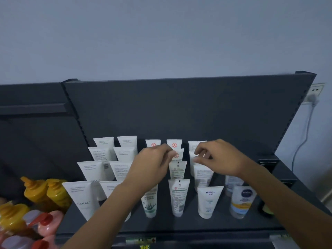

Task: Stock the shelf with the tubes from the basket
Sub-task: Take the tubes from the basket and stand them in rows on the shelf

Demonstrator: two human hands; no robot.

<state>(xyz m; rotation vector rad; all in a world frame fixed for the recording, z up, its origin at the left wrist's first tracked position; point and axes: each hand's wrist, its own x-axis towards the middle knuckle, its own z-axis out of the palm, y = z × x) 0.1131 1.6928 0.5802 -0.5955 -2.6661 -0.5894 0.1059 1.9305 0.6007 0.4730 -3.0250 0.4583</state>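
Several white tubes stand cap-down in rows on the dark shelf (179, 224). My left hand (152, 164) reaches over the middle rows and pinches the top edge of a white tube with a red logo (177, 155). To its right, my right hand (219, 157) holds thumb and forefinger around the top of a plain white tube (192, 156) in the neighbouring row. In front stand a green-printed tube (150, 203), a barcode tube (178, 196) and a blue-lettered tube (209, 200). The basket is out of view.
Yellow pump bottles (40, 192) and pink bottles with red caps (47, 223) crowd the shelf section at the left. A blue-labelled tube (243, 200) and dark boxes (267, 164) stand at the right. The dark back panel (179, 108) rises behind, and a wall socket (314, 94) lies beyond.
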